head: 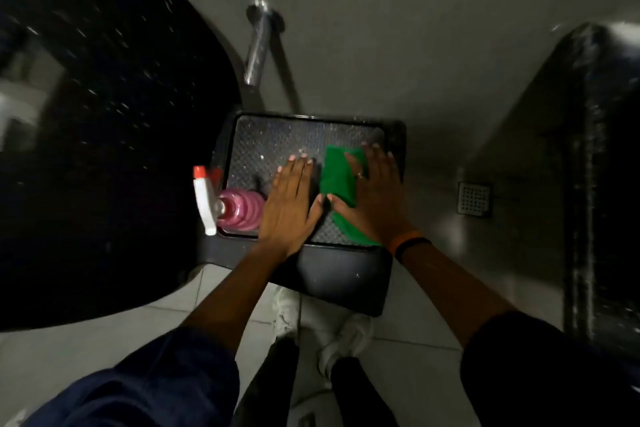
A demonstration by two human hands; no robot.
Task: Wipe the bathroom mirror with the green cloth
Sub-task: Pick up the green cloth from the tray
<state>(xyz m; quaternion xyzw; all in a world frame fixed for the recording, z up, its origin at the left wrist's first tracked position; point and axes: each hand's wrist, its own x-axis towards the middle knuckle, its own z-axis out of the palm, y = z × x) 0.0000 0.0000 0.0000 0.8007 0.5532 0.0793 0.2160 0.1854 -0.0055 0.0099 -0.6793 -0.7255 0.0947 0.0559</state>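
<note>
The green cloth [337, 180] lies folded on the right half of a dark step stool [277, 139] with a dotted top. My right hand [372, 198] rests flat on the cloth, fingers spread, a ring on one finger. My left hand [289, 204] lies flat on the stool top just left of the cloth, fingers together and extended, holding nothing. No mirror surface is clearly identifiable in the head view.
A pink spray bottle [239, 210] with a white and red trigger lies on the stool's left edge. A black speckled counter [104, 132] fills the left. A chrome pipe [258, 45] stands behind the stool. A floor drain [474, 199] and a dark cabinet [602, 166] are on the right.
</note>
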